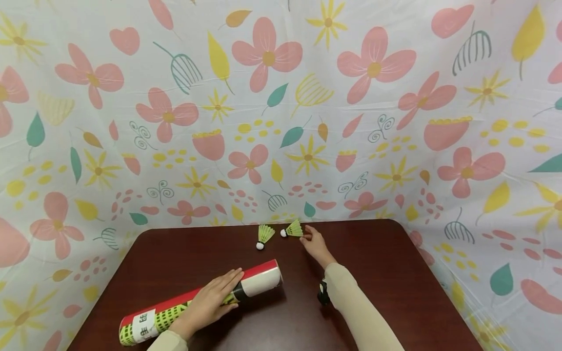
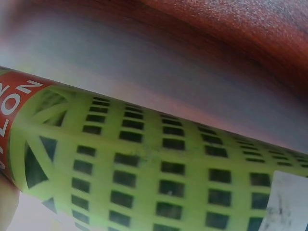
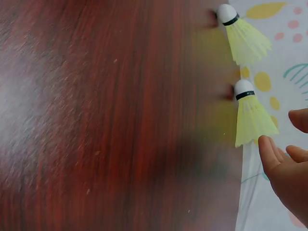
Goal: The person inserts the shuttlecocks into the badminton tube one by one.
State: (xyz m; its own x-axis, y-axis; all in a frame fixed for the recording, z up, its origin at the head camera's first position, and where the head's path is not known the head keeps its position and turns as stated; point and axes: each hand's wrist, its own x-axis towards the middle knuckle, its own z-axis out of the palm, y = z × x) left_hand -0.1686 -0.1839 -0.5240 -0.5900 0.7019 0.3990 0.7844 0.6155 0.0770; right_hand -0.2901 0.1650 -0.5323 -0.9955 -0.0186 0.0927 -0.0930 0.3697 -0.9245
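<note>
A long shuttlecock tube [image 1: 169,316] with red, yellow-green and white parts lies slantwise on the near left of the table. Over its middle my left hand [image 1: 210,300] holds it, fingers across the top and thumb on the near side. The left wrist view is filled by the tube's checkered side [image 2: 168,168]. Near the back edge lie two yellow shuttlecocks with white heads, a left one [image 1: 265,236] and a right one [image 1: 293,229]. My right hand [image 1: 317,246] is at the right shuttlecock's skirt [image 3: 255,120], thumb and fingers apart; whether a fingertip touches it I cannot tell.
The dark red-brown table [image 1: 373,292] has rounded back corners and a glossy top. Behind it and along the sides hangs a white cloth [image 1: 272,195] printed with flowers and leaves. A small black device [image 1: 323,292] is worn at my right wrist.
</note>
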